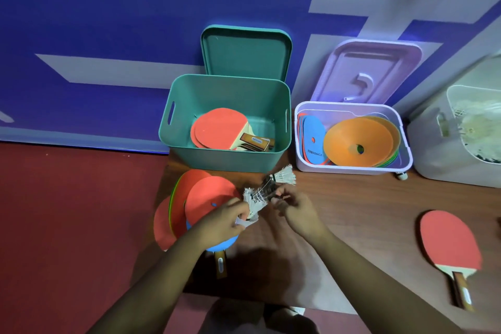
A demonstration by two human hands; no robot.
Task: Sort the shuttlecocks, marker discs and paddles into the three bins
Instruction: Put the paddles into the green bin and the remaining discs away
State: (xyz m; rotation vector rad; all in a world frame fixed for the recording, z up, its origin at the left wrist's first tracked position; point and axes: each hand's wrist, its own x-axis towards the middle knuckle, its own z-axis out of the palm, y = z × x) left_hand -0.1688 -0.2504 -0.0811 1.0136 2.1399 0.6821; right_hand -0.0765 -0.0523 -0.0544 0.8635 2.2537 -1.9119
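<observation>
Blue marker disc [314, 135], in the lavender bin [349, 168]: "SONICE" is printed in dark letters near the lower edge.

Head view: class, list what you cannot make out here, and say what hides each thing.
1. Head view: number of shuttlecocks, blurred and partly covered by the left hand and right hand gripping them.
2. Head view: white bin contents, washed out, cut off by the right edge.
3. Head view: left paddle blade, mostly hidden under marker discs and the forearm.
</observation>
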